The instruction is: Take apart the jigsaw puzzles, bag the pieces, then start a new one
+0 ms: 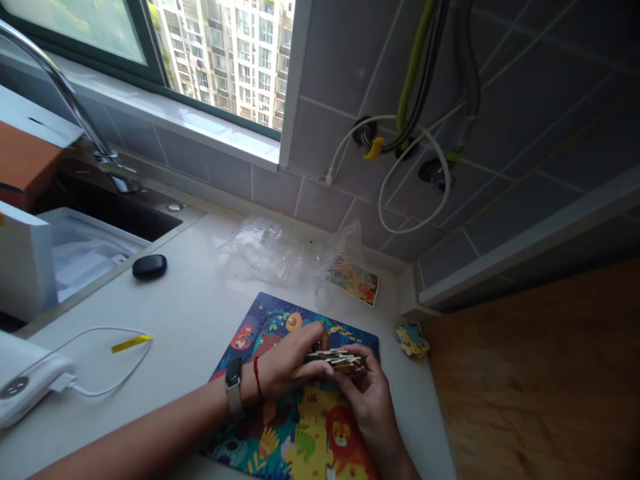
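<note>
A colourful animal jigsaw puzzle board [280,440] lies on the white counter [200,313] in front of me. Both my hands hover over its middle. My left hand [290,363], with a watch and a red string at the wrist, pinches a small stack of puzzle pieces [336,360] from the left. My right hand [367,393] closes its fingers on the same stack from the right and below. Part of the board is hidden under my hands and left forearm.
A crumpled clear plastic bag [280,257] and a printed picture card [355,281] lie behind the board. Loose puzzle pieces [411,339] sit at the counter's right edge. A black pebble-shaped object [149,266], white cable [100,360], sink [85,247] and faucet [60,93] are left.
</note>
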Demonstrator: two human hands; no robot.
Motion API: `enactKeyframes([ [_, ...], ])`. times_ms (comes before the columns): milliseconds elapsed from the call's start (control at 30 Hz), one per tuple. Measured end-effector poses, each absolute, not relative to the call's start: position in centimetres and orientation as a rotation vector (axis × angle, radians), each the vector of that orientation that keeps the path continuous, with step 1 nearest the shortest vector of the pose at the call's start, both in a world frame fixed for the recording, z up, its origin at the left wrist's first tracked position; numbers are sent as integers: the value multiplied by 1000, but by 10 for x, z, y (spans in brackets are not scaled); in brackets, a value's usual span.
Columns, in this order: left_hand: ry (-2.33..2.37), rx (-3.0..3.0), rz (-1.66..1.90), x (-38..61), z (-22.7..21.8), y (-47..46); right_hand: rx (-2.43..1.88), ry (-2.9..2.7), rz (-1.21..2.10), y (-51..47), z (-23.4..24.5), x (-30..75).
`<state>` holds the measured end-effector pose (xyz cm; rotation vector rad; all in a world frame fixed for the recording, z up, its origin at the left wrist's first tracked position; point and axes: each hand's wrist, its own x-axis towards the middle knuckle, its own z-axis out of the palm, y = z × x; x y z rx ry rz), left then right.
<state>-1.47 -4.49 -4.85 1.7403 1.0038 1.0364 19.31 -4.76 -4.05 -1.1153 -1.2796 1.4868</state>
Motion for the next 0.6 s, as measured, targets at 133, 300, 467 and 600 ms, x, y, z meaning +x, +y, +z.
enactKeyframes([
  [133,1056,1802,1018,-17,-43,-47,-1157,-1201,1531,-50,-36,196],
  [300,1153,1635,1173,-14,-39,-49,-1067,-820,1600,-39,-28,204],
  [467,1158,1944,1035,-11,-39,-52,-1054,-670,1545,-29,-27,209],
  [600,1031,2239,840,-10,-37,-54,-1058,-651,1539,-28,-28,208],
])
